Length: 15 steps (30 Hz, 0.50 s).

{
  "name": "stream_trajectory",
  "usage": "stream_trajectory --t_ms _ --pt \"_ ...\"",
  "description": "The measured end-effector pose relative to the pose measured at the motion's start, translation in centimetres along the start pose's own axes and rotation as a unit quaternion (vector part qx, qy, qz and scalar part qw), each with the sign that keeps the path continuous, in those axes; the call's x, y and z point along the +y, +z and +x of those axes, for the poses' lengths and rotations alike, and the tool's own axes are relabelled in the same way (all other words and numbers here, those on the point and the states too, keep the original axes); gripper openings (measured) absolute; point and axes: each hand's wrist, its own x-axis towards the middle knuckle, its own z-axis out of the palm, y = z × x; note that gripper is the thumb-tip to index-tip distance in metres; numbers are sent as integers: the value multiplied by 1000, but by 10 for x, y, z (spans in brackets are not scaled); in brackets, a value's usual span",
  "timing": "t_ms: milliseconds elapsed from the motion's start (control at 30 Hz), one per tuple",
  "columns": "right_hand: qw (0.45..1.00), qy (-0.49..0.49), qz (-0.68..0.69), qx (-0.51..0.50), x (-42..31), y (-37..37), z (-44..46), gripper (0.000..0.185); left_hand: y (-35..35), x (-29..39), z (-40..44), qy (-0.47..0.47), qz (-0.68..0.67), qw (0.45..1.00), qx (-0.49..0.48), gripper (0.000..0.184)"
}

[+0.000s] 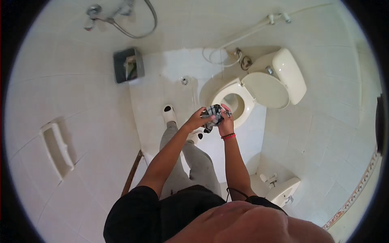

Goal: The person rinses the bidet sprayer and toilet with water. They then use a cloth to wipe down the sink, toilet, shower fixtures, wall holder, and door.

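Note:
A crumpled cloth (213,115) in grey, black and white is bunched up between both hands, in front of my body near the toilet's front rim. From its left side my left hand (197,120) grips it, the fingers reaching onto the fabric. On the right, my right hand (226,123) has its fingers curled round the other side of the cloth, with a red band at the wrist. Parts of the fingertips are hidden by the folds.
The toilet (218,97) has its lid raised. A grey bin (139,65) stands by the left wall, a drain (184,81) in the floor. A washbasin (285,192) is at lower right. Shower hose (155,18) and wall niche (58,152) are on the left.

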Motion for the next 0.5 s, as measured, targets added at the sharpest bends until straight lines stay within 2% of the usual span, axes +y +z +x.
stream_trajectory --t_ms 67,100,133,167,233,267,333,367,400,467,500 --pt "990 -59 -117 48 -9 32 -10 53 -19 0 -4 69 13 993 96 56" --pt "978 -90 -171 79 -15 47 -15 59 -19 33 -20 140 71 973 168 42" --pt "945 -115 -276 132 -24 67 -27 72 -15 79 -44 157 108 959 211 39" --pt "934 -103 -314 134 -33 83 -34 74 -10 120 -67 174 144 940 256 36" --pt "980 -84 -177 41 -61 131 -62 68 -6 172 -83 221 255 925 175 34" --pt "976 -127 -174 4 -56 138 -61 66 -7 185 -94 237 309 911 135 33" --pt "961 -214 -162 -64 -56 142 -29 64 -2 204 -85 299 324 896 61 33" --pt "979 -171 -79 -72 -66 148 -35 62 1 209 -82 321 328 888 20 33" --pt "988 -130 8 -81 -85 157 -44 60 1 229 -80 301 309 901 -40 36" --pt "980 -89 142 -105 -115 159 -39 57 7 249 -66 278 284 916 -43 36" --pt "978 -106 144 -108 -130 159 -38 57 13 259 -55 274 262 925 -37 35"
